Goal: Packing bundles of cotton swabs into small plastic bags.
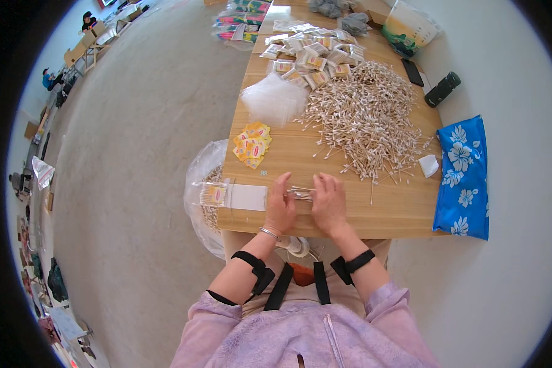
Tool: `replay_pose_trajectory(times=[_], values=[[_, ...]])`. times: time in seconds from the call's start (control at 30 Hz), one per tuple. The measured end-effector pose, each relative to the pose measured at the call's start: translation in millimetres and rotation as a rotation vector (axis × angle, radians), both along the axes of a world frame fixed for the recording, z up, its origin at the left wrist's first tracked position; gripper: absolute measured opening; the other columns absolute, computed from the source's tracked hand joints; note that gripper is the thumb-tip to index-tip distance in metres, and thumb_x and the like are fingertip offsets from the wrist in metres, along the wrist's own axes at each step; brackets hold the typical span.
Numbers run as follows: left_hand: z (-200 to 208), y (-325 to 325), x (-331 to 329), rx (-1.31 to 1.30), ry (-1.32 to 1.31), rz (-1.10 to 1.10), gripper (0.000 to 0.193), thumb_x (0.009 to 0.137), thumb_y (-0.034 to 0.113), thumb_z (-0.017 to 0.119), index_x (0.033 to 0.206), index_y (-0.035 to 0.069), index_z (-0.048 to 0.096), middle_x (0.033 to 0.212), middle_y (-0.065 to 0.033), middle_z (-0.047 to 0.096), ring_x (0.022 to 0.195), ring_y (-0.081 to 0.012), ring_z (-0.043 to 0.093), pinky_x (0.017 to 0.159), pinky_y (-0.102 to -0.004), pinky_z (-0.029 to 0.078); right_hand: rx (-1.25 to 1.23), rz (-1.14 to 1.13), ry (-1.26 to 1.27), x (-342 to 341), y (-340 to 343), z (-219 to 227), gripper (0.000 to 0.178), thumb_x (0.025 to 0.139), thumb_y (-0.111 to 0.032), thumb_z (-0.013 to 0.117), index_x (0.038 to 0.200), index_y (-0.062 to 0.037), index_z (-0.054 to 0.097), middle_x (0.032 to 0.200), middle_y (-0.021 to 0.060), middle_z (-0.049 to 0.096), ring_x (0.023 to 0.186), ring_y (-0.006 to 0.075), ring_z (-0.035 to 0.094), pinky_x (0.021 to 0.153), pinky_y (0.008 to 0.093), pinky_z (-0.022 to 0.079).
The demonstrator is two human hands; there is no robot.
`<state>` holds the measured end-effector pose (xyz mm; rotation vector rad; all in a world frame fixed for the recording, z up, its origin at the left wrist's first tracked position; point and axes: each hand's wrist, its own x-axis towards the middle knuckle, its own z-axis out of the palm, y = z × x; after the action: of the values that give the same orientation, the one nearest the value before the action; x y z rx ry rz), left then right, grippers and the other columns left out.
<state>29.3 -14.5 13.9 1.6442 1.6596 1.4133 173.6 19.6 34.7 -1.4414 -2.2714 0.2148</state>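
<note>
Cotton swabs (301,194) lie in a small bundle between our two hands, near the front edge of the table (386,214), long axis running roughly left to right. Our left hand (281,203) and right hand (329,202) curl at opposite ends, neither clearly nearer; whether either grips, we cannot tell.

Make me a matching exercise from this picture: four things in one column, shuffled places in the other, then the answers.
Things:
1. small group of swabs
2. yellow cards
3. dark flask
4. blue flowered pouch

Places:
A. beside the black phone
B. at the near right corner of the table
C. between the left hand and the right hand
D. just nearer than the clear bags

Pairs: 1-C, 2-D, 3-A, 4-B
</note>
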Motion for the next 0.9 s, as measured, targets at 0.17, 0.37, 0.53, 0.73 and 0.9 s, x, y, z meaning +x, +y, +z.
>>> replay_pose_trajectory(times=[0.17, 0.37, 0.53, 0.73, 0.9], values=[[-14.8, 3.8, -5.5, -0.043, -0.191, 0.051, 0.040, 0.087, -0.006, 0.049, 0.127, -0.002, 0.047, 0.125, -0.0159, 0.054, 0.117, -0.0261, 0.053, 0.101, -0.0323, 0.040, -0.065, 0.178, -0.250, -10.7, -26.8, -13.2, 0.076, 0.083, -0.042, 0.058, 0.140, 0.0010, 0.032, 0.147, 0.0173, 0.027, 0.139, 0.0339, 0.019, 0.112, 0.0477, 0.017], [-21.0, 6.1, -3.0, 0.021, -0.282, 0.090, 0.041, 0.083, -0.007, 0.045, 0.123, 0.001, 0.052, 0.115, -0.0197, 0.058, 0.110, -0.0336, 0.055, 0.095, -0.0368, 0.043, -0.086, 0.185, -0.314, -10.0, -10.3, -14.1, 0.088, 0.083, -0.052, 0.054, 0.144, 0.0034, 0.022, 0.151, 0.0207, 0.019, 0.141, 0.0349, 0.014, 0.114, 0.0488, 0.009], [-10.9, 1.2, -1.8, 0.007, -0.236, 0.087, 0.041, 0.083, -0.008, 0.045, 0.122, 0.001, 0.052, 0.115, -0.0193, 0.058, 0.109, -0.0339, 0.056, 0.094, -0.0357, 0.043, -0.154, 0.246, -0.301, -0.8, -33.4, -10.6, 0.087, 0.084, -0.053, 0.053, 0.144, 0.0018, 0.021, 0.151, 0.0199, 0.019, 0.142, 0.0338, 0.013, 0.114, 0.0498, 0.008], [-1.2, -0.8, -6.7, 0.026, 0.148, -0.032, 0.052, 0.079, 0.001, 0.059, 0.130, 0.001, 0.046, 0.129, -0.0183, 0.050, 0.124, -0.0355, 0.044, 0.104, -0.0400, 0.035, -0.210, 0.157, -0.132, 12.0, -11.3, -14.5, 0.066, 0.090, -0.033, 0.051, 0.142, 0.0000, 0.028, 0.151, 0.0168, 0.023, 0.142, 0.0316, 0.015, 0.115, 0.0473, 0.010], [19.1, -7.9, -1.3, -0.118, 0.261, -0.132, 0.081, 0.071, 0.007, 0.071, 0.140, 0.001, 0.030, 0.142, -0.0208, 0.035, 0.134, -0.0367, 0.030, 0.111, -0.0418, 0.026, -0.290, -0.115, 0.942, 27.6, 2.4, -22.6, 0.049, 0.093, -0.013, 0.043, 0.139, 0.0005, 0.034, 0.150, 0.0185, 0.025, 0.141, 0.0314, 0.020, 0.114, 0.0379, 0.015]])
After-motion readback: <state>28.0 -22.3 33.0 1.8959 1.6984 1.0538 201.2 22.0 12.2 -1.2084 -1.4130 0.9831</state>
